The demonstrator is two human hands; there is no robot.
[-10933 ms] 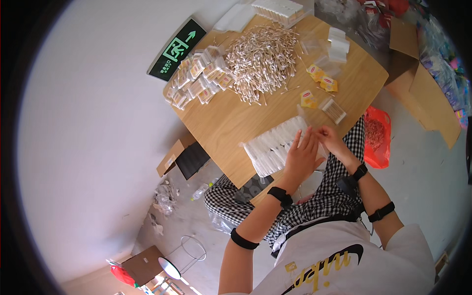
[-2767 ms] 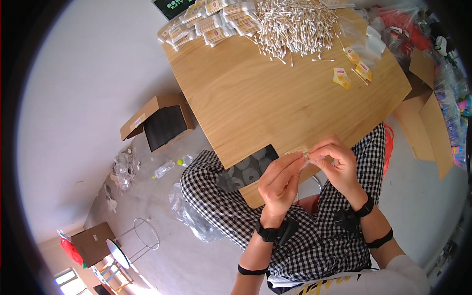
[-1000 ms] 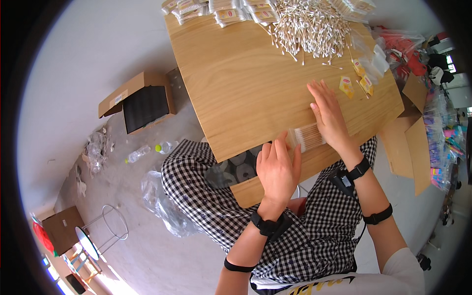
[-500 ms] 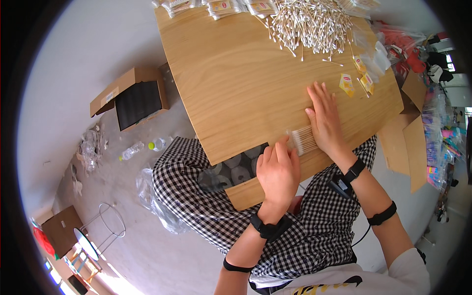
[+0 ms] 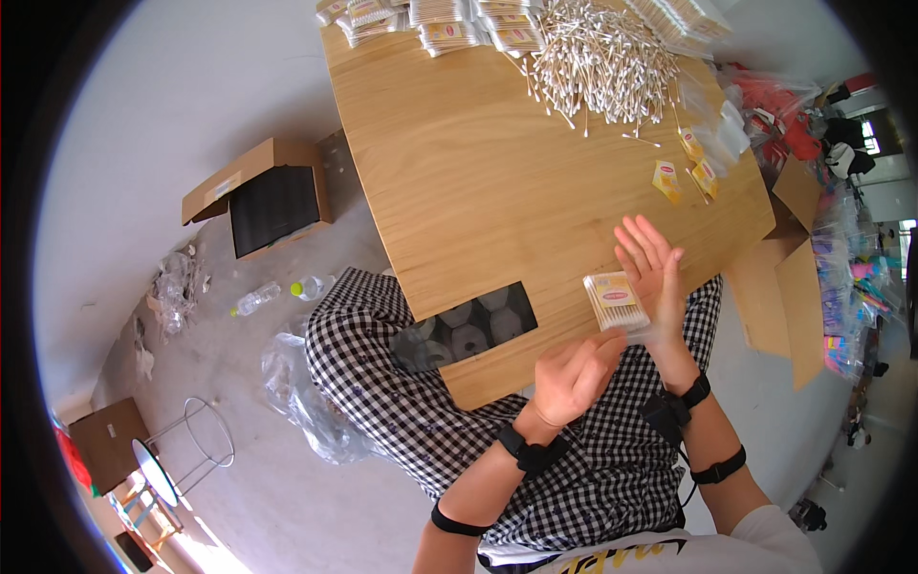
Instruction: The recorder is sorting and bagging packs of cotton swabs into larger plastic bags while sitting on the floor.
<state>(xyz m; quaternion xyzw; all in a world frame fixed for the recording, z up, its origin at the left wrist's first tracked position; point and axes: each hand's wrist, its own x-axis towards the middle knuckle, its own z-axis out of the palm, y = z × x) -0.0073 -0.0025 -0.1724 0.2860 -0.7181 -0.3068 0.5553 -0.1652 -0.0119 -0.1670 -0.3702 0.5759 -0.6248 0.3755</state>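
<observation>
A flat clear bag of cotton swabs [image 5: 620,314] with a yellow-and-white label card is raised at the table's near edge, its label facing up. My left hand [image 5: 577,378] is closed, its fingertips pinching the bag's near end. My right hand [image 5: 660,287] is turned palm up beside the bag, fingers stretched out and the bag's right side against it. Farther back on the wooden table [image 5: 459,182] lies a big heap of loose cotton swabs [image 5: 604,67]. Several loose yellow label cards [image 5: 666,180] are to the right.
Filled swab packs [image 5: 446,33] are stacked along the far edge, with more packs [image 5: 681,24] at far right. Clear bags [image 5: 732,124] lie by the right edge. A dark cutout [image 5: 478,325] holds round shapes. Cardboard boxes [image 5: 277,206] stand left and right of the table.
The swab bag has come up off the table, turned label up. My right hand has rolled from palm down on the table to palm up. My left hand has moved right and nearer me.
</observation>
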